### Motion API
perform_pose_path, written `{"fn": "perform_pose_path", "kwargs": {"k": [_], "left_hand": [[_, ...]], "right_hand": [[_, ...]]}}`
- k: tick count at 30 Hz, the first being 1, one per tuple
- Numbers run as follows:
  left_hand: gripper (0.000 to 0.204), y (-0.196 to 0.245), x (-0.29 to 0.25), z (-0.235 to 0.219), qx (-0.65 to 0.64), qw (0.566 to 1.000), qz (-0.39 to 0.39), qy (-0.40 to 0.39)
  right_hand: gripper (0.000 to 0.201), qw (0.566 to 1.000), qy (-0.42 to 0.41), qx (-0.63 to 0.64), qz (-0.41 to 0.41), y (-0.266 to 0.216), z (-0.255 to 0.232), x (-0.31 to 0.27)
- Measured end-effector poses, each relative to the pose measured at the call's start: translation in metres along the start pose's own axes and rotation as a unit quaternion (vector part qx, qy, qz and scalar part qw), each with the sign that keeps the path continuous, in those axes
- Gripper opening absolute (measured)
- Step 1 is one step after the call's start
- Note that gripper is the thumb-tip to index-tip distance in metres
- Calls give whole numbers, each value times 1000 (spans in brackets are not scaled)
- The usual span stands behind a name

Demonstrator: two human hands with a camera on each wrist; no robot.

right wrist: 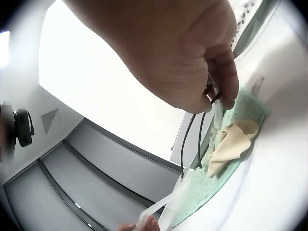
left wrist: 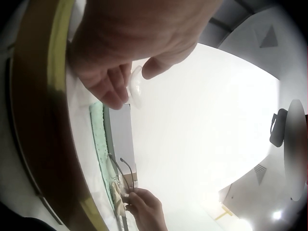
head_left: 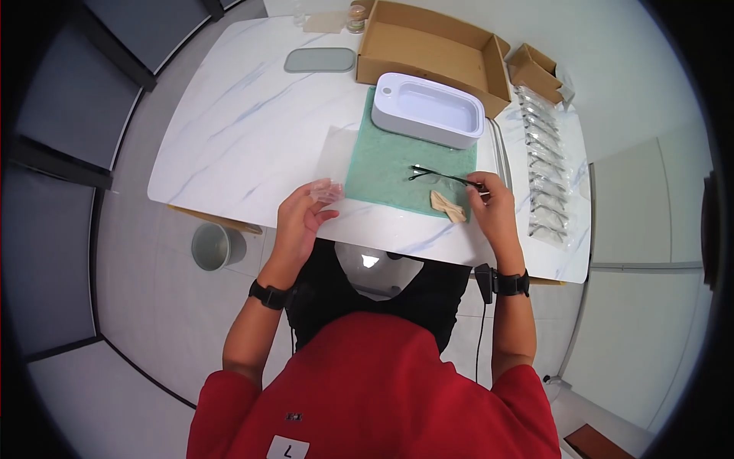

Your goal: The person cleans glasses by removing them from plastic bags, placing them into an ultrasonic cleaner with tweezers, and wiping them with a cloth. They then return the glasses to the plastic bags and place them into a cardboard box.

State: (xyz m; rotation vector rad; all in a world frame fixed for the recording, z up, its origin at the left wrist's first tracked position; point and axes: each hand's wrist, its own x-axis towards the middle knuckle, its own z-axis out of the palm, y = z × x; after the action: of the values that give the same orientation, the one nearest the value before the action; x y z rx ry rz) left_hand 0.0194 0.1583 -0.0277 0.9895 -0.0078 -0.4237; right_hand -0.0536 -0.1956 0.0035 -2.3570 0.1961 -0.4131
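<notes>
My right hand [head_left: 495,213] pinches a pair of dark-framed eyeglasses [head_left: 440,175] at one end, over the right side of a green towel [head_left: 382,187]. In the left wrist view the two thin temples [left wrist: 126,173] point away from the fingers. A crumpled beige cloth [head_left: 446,206] lies on the towel just below the glasses. At the table's front edge, my left hand [head_left: 297,216] holds a piece of clear plastic film [head_left: 327,191] between thumb and fingers. The right wrist view shows that film as a whitish strip [right wrist: 156,207].
A lavender-white oblong basin [head_left: 428,115] stands on the towel's far part, its grey lid [head_left: 319,60] lying at the back left. Behind is an open cardboard box [head_left: 436,38]. Several clear-bagged eyeglasses [head_left: 546,168] line the right side. A bin [head_left: 218,246] stands on the floor at left.
</notes>
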Motion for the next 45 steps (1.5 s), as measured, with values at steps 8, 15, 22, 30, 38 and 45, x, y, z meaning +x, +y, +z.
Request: {"fn": "perform_pose_path", "kwargs": {"k": [8,15,22,30,38,45], "left_hand": [[25,4,-1,2,68,996,-63,7],[13,3,0,0,109,990,-90,-10],[15,2,-8,11,65,992,-104,-13],[17,-2,-9,9,-46,989,-142,-7],[17,-7,-8,8,-49,988,-142,-28],[23,-2,-9,15,-57,987,-149,-28]], "right_hand": [[37,1000,-10,11,-14,-10,0,3],[48,998,-16,-40,-49,-23,-3,3],[42,999,-32,-7,-35,-23,-4,0],[25,1000,-17,16,15,-14,2,0],[27,980,-36,156,118,3,7,3],[32,969,-43,187,156,4,3,5]]}}
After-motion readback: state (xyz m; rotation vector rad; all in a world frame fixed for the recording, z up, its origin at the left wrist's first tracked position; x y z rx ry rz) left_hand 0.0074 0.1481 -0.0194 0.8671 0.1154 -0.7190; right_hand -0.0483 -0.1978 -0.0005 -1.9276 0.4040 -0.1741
